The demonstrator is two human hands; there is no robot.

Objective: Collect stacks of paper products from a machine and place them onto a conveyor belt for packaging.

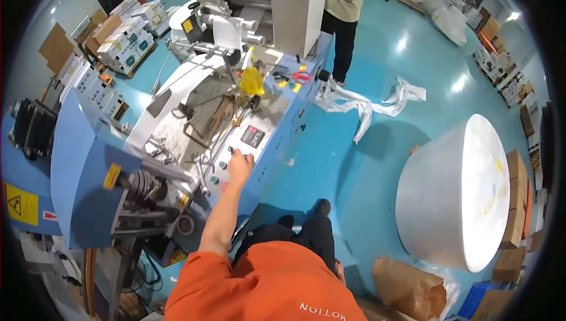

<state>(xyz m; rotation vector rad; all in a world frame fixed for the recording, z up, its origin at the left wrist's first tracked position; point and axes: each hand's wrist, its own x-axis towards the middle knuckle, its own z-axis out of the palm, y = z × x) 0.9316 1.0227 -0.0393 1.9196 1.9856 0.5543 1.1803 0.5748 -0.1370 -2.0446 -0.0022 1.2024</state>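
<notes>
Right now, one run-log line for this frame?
left hand: on blue machine's control panel, at round buttons | right hand: out of view | big white paper roll: on floor

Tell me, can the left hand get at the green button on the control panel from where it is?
Probably yes: the left hand rests on the blue control panel, and the green button sits just below-left of it, uncovered.

The scene is lit brightly and evenly from overhead, and 3 pale glare patches are thrown onto the glossy teal floor (377,161) beyond the large white paper roll (460,194), whose top edge is washed out. Soft shadows are cast on the floor left of that roll. Straight edges are bent by fisheye distortion, and the corners are cut off by a black, slightly blurred rim.
</notes>
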